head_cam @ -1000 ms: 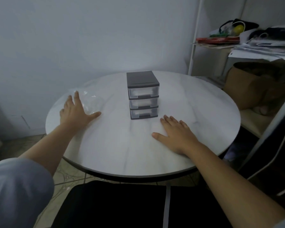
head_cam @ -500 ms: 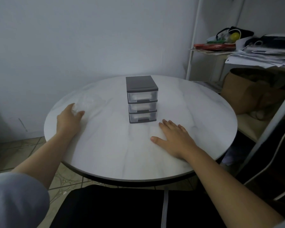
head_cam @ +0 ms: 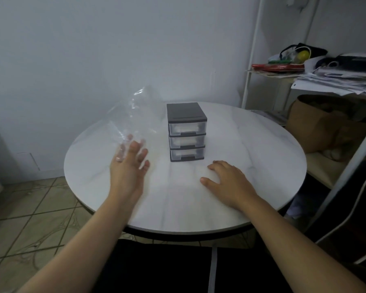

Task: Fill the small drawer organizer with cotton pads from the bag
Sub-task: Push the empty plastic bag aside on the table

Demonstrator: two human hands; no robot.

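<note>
While the left hand [head_cam: 129,163] is raised off the worktop [head_cam: 251,144] with its fingers spread, the film of a clear plastic bag [head_cam: 133,117] lies over its fingertips and billows up and away from it. Whether the film is pinched between fingers or only draped on them cannot be told. The right hand [head_cam: 230,182] lies flat and relaxed on the marbled surface, palm down, holding nothing, just in front of the small drawer organizer [head_cam: 186,132]. That organizer stands upright near the middle of the round worktop, its three drawers all pushed in, each showing a pale white mass through the clear front, probably cotton pads. No pads can be seen in the bag, which looks see-through all the way up, so the filling seems nearly or wholly done. To handle this step well, the left hand should take a firm pinch on the slippery film, look it over for any stray pad, and carry it clear of the light organizer so nothing gets nudged; the right hand sits handy to steady it. A cluttered shelf [head_cam: 325,77] stands off to the right.
</note>
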